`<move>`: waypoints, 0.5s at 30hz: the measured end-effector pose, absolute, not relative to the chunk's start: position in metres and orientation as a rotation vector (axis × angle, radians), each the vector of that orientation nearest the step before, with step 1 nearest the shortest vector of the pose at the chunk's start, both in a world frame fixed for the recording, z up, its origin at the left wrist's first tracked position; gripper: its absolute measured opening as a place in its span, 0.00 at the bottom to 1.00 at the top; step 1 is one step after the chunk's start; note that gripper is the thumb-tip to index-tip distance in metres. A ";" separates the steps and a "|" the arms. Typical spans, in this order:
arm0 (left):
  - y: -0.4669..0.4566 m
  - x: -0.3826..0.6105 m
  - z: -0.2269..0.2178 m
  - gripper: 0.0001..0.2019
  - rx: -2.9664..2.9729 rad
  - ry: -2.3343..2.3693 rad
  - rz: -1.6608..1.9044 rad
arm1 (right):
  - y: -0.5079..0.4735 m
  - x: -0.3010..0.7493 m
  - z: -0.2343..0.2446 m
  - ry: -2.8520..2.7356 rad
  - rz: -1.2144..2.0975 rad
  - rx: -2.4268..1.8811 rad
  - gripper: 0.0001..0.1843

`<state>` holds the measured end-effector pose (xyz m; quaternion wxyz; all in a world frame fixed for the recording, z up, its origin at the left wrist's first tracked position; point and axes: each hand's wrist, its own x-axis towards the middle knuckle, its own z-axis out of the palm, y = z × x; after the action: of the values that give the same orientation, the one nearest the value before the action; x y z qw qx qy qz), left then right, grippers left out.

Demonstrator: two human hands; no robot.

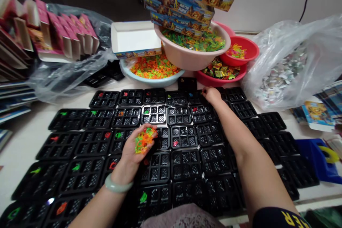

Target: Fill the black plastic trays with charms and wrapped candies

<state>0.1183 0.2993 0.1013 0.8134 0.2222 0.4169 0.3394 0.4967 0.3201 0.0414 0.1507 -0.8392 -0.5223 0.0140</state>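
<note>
My left hand [130,155] is palm up above the middle trays, its fingers cupped round a heap of small orange, green and yellow plastic pieces [144,141]. At the back row, my right hand [213,96] has its fingertips pinched together over a black compartment tray [197,102]. What those fingers hold, if anything, is too small to make out. Rows of similar black trays [185,164] cover the table under both arms. Many on the left have one small coloured piece in a top-left compartment, such as a green piece [143,197].
Behind the trays stand a light blue basin [152,82] of plastic pieces, a pink basin [192,58] with stacked display boxes [181,5] on it, and red bowls [253,50]. Plastic bags [291,67] lie right. Pink boxes [61,35] are left; a blue bin [311,156] is right.
</note>
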 end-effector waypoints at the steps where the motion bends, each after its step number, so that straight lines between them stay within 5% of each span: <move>1: 0.300 0.118 0.100 0.03 0.476 0.879 0.722 | 0.320 0.497 0.041 -1.493 0.046 -2.401 0.13; 15: 0.297 0.121 0.095 0.03 0.482 0.847 0.693 | 0.278 0.501 0.063 -1.368 0.176 -2.246 0.11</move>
<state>0.1209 0.2969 0.0950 0.8265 0.2267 0.3988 0.3263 0.5009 0.2782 0.0628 0.2504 -0.8250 -0.5025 0.0647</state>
